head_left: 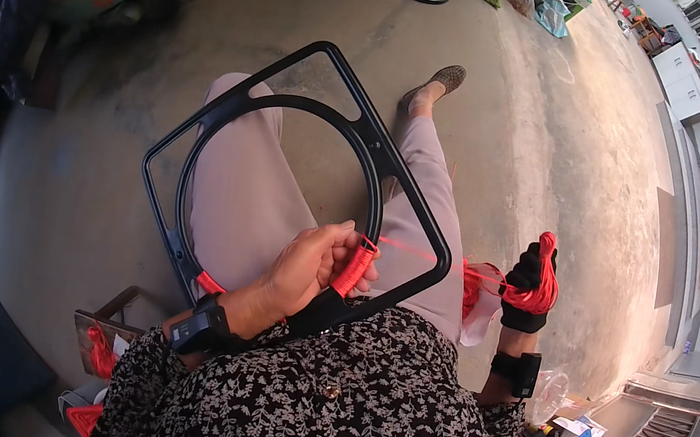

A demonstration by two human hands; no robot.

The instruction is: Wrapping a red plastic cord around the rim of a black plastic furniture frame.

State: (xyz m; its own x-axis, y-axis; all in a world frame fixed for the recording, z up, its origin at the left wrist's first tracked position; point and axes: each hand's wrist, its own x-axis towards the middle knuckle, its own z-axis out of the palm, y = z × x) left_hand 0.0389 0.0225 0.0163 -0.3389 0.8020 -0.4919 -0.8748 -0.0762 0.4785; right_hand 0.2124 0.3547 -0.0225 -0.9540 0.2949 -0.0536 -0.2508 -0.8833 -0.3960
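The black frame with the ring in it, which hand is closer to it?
Left. The left hand grips the black frame at its red-wrapped lower edge. The right hand, in a black glove, is off to the side, holding red string pulled taut from the frame.

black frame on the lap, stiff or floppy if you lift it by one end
Probably stiff: the frame keeps its ring shape while the left hand grips only its lower edge. Likely light, being thin open bars. The red cord pulled taut by the right hand might tug it sideways.
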